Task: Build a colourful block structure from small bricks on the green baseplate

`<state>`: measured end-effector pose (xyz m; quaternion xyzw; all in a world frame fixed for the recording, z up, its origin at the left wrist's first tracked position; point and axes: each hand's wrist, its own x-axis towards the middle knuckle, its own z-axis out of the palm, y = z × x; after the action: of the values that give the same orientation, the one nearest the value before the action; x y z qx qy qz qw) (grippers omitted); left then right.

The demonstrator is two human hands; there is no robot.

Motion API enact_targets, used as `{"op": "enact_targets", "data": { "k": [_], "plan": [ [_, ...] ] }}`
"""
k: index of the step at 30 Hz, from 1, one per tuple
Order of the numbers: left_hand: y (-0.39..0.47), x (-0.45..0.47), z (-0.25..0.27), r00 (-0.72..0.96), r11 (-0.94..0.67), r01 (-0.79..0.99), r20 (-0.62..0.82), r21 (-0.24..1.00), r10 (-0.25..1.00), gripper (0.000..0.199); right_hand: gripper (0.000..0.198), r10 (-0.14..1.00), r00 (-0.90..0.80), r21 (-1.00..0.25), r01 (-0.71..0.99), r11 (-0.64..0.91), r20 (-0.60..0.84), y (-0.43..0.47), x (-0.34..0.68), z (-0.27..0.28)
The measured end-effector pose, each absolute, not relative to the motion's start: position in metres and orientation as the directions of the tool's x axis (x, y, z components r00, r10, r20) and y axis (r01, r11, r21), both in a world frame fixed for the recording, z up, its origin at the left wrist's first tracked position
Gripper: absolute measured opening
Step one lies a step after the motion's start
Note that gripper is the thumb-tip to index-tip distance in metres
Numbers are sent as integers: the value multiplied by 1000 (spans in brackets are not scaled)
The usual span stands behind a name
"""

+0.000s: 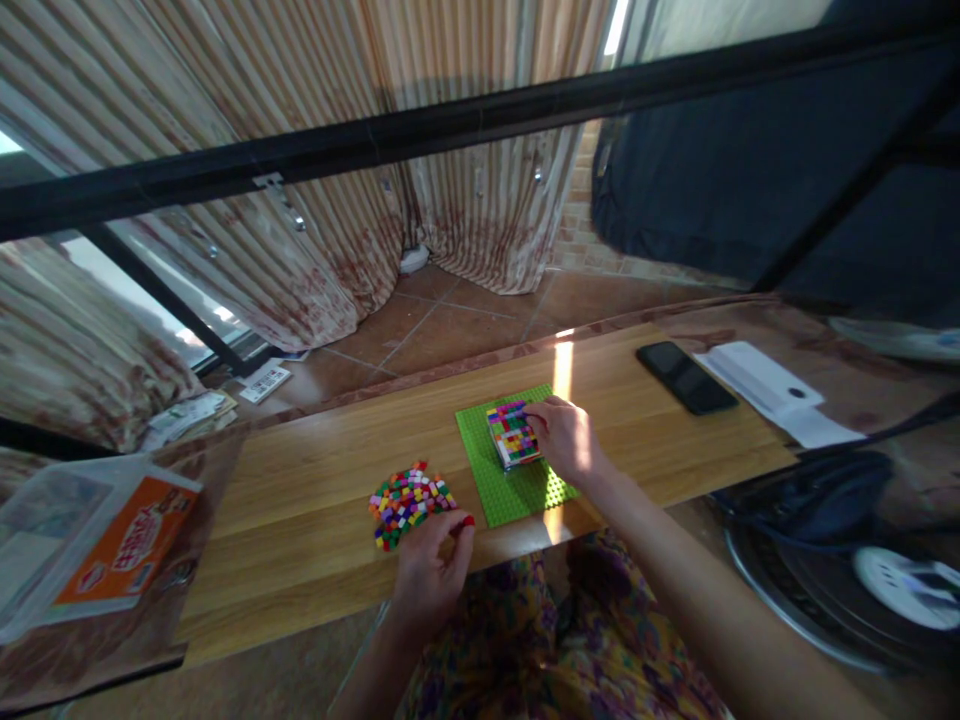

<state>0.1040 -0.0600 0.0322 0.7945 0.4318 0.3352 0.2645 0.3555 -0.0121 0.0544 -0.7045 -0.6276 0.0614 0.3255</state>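
My left hand (431, 572) is closed in a pinch, with a small red toy brick (469, 521) between thumb and fingertip. Beside it lies a loose pile of small bricks in many colours (412, 497). A green studded baseplate (480, 492) lies to the right of the pile. On it stands a low block built of multicoloured bricks (511, 436). The fingers of my right hand (568, 438) are pressed together at the block's upper right corner; whatever is between the fingertips is hidden.
The wooden board (300, 520) carries the bricks and a black phone (686, 377) at its right. White papers (772, 390) lie past the phone. A clear plastic tub with an orange label (124, 530) stands at the left. A dark metal rail (420, 130) crosses before the curtains.
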Motion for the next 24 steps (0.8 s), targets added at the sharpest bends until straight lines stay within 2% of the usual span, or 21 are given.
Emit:
{"op": "enact_targets", "data": {
  "k": [7, 11, 16, 24],
  "plan": [
    [-58, 105, 23, 403, -550, 511, 381, 661, 832, 12, 28, 971, 85, -330, 944, -7, 222, -5, 357, 67],
    [-58, 105, 21, 390, -567, 498, 414, 656, 822, 11, 29, 982, 8, -263, 964, 42, 188, -5, 359, 70],
    [-57, 107, 21, 387, -590, 487, 446, 644, 807, 10, 25, 981, -2, -234, 971, 48, 194, -5, 361, 70],
    [-57, 107, 17, 381, -589, 483, 450, 648, 808, 9, 27, 973, -168, -106, 977, 186, 158, -1, 365, 71]
  ]
}}
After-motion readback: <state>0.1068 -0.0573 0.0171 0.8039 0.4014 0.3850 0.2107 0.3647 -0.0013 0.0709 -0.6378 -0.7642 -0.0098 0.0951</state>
